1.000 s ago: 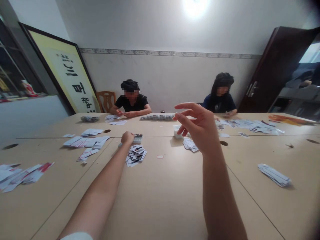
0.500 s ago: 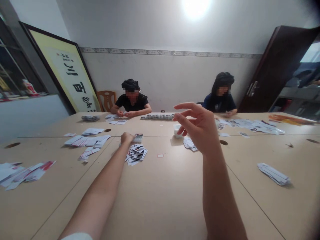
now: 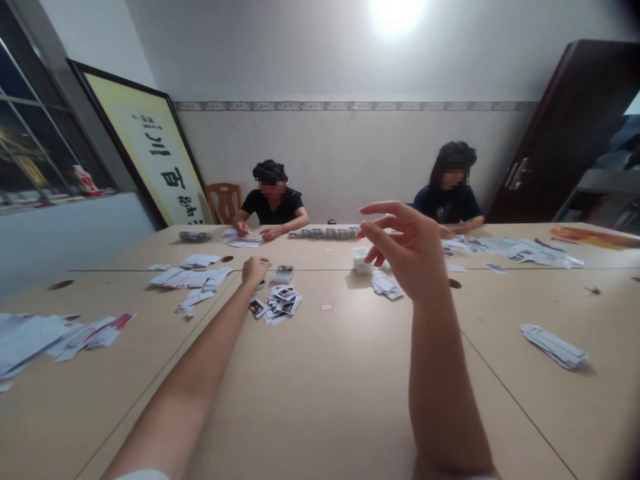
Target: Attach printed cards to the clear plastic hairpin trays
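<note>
My left hand [image 3: 256, 270] reaches forward over the table with its fingers curled closed; whatever is in them, if anything, is hidden. Just below it a small dark round item [image 3: 260, 285] shows in part. To its right lies a neat stack of photo cards [image 3: 283, 273]. A loose pile of small photo cards [image 3: 284, 304] spreads nearer to me, with a single card [image 3: 257, 307] at its left side. My right hand [image 3: 403, 243] is raised in the air, fingers bent and apart, holding nothing. Behind it on the table are a translucent tub [image 3: 362, 260] and white paper slips [image 3: 387, 287].
Two people sit across the table [image 3: 320, 400], hands on papers. White slips [image 3: 193, 278] and more papers [image 3: 60, 337] lie left. A bundle of folded strips [image 3: 555, 347] is right. A row of card stacks [image 3: 324, 233] stands at the far edge.
The view has turned slightly left. My left hand has drawn a little away from the neat stack, and a card now shows left of the pile. My right hand keeps its pose.
</note>
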`<state>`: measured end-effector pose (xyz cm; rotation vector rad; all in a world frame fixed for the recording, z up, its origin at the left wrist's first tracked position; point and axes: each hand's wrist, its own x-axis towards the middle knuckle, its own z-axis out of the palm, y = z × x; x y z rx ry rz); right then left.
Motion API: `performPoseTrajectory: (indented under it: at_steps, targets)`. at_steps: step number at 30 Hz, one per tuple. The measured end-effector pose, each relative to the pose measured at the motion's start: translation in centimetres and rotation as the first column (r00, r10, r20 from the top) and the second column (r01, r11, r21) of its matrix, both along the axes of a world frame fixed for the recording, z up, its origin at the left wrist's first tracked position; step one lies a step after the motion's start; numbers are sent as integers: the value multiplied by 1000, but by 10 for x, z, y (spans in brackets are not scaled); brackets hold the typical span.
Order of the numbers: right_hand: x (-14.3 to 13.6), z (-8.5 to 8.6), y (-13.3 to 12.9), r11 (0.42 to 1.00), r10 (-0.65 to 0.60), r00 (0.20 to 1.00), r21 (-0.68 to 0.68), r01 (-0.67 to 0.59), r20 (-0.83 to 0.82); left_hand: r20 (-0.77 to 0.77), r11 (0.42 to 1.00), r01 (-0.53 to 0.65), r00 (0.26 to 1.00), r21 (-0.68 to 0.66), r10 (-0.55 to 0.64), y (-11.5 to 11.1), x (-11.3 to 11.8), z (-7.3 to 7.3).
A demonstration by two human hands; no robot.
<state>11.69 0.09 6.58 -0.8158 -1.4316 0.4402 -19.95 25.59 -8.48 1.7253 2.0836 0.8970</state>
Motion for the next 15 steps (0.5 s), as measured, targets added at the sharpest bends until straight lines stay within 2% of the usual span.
performPoseTrajectory:
  at_steps: [3, 7, 10, 15]
  targets:
    - [4, 1, -3, 1000, -3, 1000, 8, 3, -13, -68, 978, 200, 977, -61, -204, -25, -1, 3]
    - [6, 2, -6, 1000, 1, 1000, 15, -1, -31, -108, 886, 444, 882, -138, -459, -62, -2, -6]
    - [4, 3, -9, 1000, 17, 999, 8, -16, -28, -139, 841, 524, 830, -134, -540, -79, -1, -17]
    - [0, 2, -13, 999, 37, 998, -8, -37, 45, -174, 824, 560, 806, -88, -566, -83, 9, -27]
